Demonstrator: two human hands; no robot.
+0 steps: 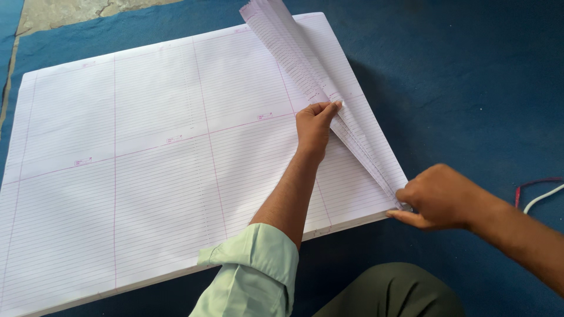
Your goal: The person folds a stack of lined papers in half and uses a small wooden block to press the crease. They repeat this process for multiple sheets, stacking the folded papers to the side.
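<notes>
Blue carpet (458, 88) covers the floor, and on it lies a thick stack of large ruled sheets (147, 158), filling the left and middle of the scene. You are lifting a sheaf of sheets (305, 70) off the stack's right edge. Your left hand (315, 126) pinches its fanned edges partway up, fingers curled closed over the paper. Your right hand (437, 196) grips the near right corner, thumb and fingers pressed together on it. This looks like counting or separating off a batch; the next move calls for keeping both grips firm so no sheets slip back. Red and white cords (540, 191) lie far right.
</notes>
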